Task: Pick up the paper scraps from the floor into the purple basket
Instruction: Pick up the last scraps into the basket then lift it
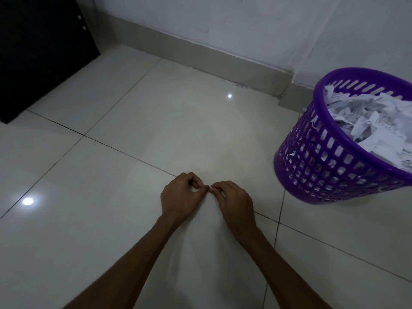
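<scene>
The purple basket (312, 157) stands on the floor at the right, close to the wall corner. It is filled almost to the rim with white paper scraps (365, 121). My left hand (180, 197) and my right hand (234, 201) are low over the floor tiles in the middle of the view, well left of the basket. Both have curled fingers, and their fingertips meet. They pinch a tiny pale paper scrap (210, 188) between them, and the fingers hide most of it. I see no other scraps on the tiles.
A dark cabinet (40, 54) stands on the floor at the back left. A grey skirting board (200, 54) runs along the white wall behind. The glossy tiles show two bright light reflections (27, 201).
</scene>
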Demonstrator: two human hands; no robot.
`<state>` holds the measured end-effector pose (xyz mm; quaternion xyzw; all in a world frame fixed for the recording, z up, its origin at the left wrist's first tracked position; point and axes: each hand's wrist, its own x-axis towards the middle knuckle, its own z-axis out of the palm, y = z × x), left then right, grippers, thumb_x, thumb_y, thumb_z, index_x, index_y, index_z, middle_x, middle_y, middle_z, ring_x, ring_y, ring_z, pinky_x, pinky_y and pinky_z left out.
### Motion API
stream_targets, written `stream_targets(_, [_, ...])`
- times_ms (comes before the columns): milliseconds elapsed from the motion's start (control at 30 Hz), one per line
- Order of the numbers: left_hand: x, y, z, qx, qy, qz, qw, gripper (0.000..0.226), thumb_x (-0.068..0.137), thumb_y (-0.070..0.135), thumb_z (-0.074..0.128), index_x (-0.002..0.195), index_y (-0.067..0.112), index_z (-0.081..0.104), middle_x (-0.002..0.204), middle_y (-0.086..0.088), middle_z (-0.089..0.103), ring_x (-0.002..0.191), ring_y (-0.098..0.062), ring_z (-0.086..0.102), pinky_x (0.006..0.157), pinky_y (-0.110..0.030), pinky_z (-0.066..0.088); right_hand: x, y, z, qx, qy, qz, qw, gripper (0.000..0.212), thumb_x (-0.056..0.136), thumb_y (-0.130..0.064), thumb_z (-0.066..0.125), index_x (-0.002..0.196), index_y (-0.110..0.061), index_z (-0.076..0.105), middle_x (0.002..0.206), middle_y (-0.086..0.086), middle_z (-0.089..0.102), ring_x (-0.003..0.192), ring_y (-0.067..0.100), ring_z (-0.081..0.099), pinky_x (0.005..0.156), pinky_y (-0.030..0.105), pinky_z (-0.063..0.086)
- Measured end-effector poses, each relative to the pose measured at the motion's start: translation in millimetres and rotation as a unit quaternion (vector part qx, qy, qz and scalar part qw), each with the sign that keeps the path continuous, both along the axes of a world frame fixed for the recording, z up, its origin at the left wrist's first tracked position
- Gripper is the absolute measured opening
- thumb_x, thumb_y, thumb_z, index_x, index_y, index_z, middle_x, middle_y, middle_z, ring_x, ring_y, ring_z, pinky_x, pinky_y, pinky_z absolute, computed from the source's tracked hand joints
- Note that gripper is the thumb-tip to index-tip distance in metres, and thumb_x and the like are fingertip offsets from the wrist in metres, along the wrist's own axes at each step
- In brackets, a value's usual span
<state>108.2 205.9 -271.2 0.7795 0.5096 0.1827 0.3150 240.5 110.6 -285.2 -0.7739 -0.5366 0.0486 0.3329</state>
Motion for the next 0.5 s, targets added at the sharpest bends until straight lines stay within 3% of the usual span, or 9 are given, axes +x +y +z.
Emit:
stream_targets(100, [-1.2, 1.2, 1.4, -0.022, 0.007, -0.011, 1.000, 0.021, 0.079, 0.054, 0.067, 0.078, 0.033, 0.061, 0.083, 0.019, 0.062, 0.078, 0.000, 0.056, 0.069, -0.023, 0.044, -0.3, 2.0, 3.5, -0.035, -0.015, -0.018, 0.999, 0.008, 0.094, -0.021, 0.063, 0.093, -0.018, 0.070, 0.089, -0.001, 0.070, 0.074, 0.017, 0.067, 0.063, 0.030, 0.053])
stream_targets(233, [-2.2, 3.4, 8.1, -0.064, 0.017, -0.024, 0.997, 0.023, 0.080, 0.053, 0.068, 0.077, 0.031, 0.061, 0.083, 0.017, 0.062, 0.078, -0.001, 0.055, 0.065, -0.023, 0.041, 10.9, 13.4, 14.0, -0.074, 0.071, -0.125, 0.987, 0.010, 0.095, -0.025, 0.062, 0.095, -0.019, 0.071, 0.094, 0.000, 0.070, 0.083, 0.019, 0.065, 0.073, 0.034, 0.054])
stream_targets(367, [1.2, 10.0, 15.1, -0.148, -0.023, 0.007, 0.989, 0.024, 0.080, 0.049, 0.071, 0.078, 0.026, 0.063, 0.080, 0.012, 0.067, 0.077, -0.009, 0.062, 0.070, -0.031, 0.051, 35.5, 14.7, 35.8, -0.031, 0.180, -0.205, 0.961, 0.010, 0.093, -0.023, 0.065, 0.096, -0.019, 0.074, 0.089, -0.007, 0.069, 0.080, 0.009, 0.063, 0.077, 0.027, 0.053])
stream_targets(500, [3.2, 14.7, 26.3, -0.203, -0.096, 0.045, 0.973, 0.023, 0.079, 0.043, 0.073, 0.078, 0.022, 0.064, 0.079, 0.006, 0.070, 0.076, -0.018, 0.067, 0.080, -0.043, 0.056, 45.9, 12.2, 62.2, -0.004, 0.208, -0.179, 0.962, 0.011, 0.094, -0.025, 0.064, 0.100, -0.020, 0.072, 0.092, -0.011, 0.068, 0.076, -0.008, 0.059, 0.074, 0.013, 0.049])
